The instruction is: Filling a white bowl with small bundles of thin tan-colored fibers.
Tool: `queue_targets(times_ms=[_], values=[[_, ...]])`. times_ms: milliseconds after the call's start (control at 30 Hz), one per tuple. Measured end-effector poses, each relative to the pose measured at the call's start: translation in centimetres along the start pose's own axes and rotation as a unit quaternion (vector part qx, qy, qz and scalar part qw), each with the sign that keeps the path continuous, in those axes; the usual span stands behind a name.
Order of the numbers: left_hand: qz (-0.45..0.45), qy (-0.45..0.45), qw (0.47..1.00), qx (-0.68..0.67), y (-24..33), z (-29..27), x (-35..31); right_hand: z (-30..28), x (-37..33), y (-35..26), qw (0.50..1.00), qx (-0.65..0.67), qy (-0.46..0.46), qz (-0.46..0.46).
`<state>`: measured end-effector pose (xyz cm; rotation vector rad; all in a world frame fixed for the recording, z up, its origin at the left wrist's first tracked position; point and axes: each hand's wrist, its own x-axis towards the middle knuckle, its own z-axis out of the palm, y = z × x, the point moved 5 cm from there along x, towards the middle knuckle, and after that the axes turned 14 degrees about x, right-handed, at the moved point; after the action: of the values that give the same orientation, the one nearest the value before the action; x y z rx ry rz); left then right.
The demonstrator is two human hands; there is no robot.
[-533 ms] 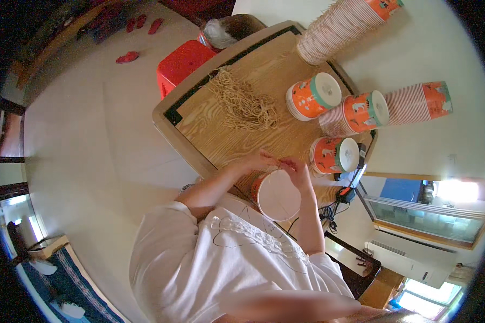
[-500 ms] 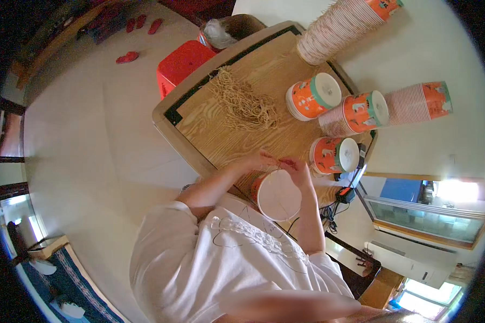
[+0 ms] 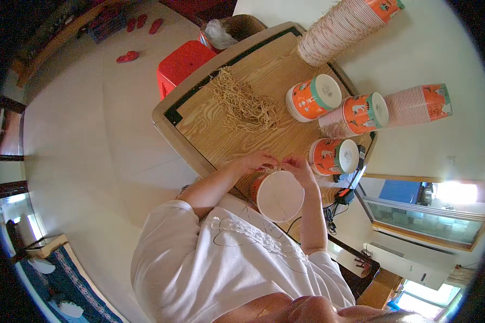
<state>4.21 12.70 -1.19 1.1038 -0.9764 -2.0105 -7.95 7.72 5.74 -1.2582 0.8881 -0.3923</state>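
Note:
Close to my body stands an orange paper tub [image 3: 281, 199] with its round white face turned up. A thin pale line, seemingly a strand of twine, crosses that face. At its far rim, my left hand [image 3: 261, 161] and my right hand [image 3: 298, 166] nearly meet, fingertips pinched. A bit of tan twine seems to run between them; the fingers partly hide it. Beyond my hands lies a loose heap of tan twine [image 3: 245, 105]. To the right, further orange tubs [image 3: 325, 156] rest bottom up.
A tall nested stack of tubs [image 3: 339, 32] with stringy ends rises at the far right, near another stack [image 3: 409, 105]. A black-and-orange power adapter [image 3: 345, 196] with cables sits at the table's right edge. A red stool [image 3: 183, 64] stands past the left edge.
My two hands have shifted slightly and turned at the tub's rim, fingertips now closer in a pinch. The tubs and twine heap have stayed put.

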Motion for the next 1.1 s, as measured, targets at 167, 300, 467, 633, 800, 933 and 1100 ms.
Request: queue_targets(times_ms=[167,300,467,633,800,933,1100], values=[[-0.012,0.007,0.994,-0.105,-0.8,0.0,0.4,-1.1,0.1,1.6,0.997,-0.072,0.036,-0.005],[-0.023,0.014,0.99,-0.136,-2.4,-0.5,1.7,-0.3,0.8,1.8,0.987,-0.16,0.018,-0.005],[-0.017,0.015,0.984,-0.175,-2.0,-0.7,1.5,-1.3,1.1,3.2,0.964,-0.262,0.034,0.039],[-0.012,0.044,0.979,-0.196,-1.6,-0.9,1.0,-0.6,1.3,2.5,0.965,-0.257,0.033,0.03],[0.01,0.018,0.991,-0.134,-1.2,-1.3,0.4,-0.3,1.2,1.9,0.964,-0.26,0.021,0.045],[-0.037,0.024,0.999,-0.014,0.7,-0.6,-1.2,-0.2,1.0,1.9,0.969,-0.245,0.019,0.038],[0.005,0.097,0.992,-0.086,-0.6,-1.0,0.0,0.5,0.8,1.2,0.971,-0.23,0.011,0.062]])
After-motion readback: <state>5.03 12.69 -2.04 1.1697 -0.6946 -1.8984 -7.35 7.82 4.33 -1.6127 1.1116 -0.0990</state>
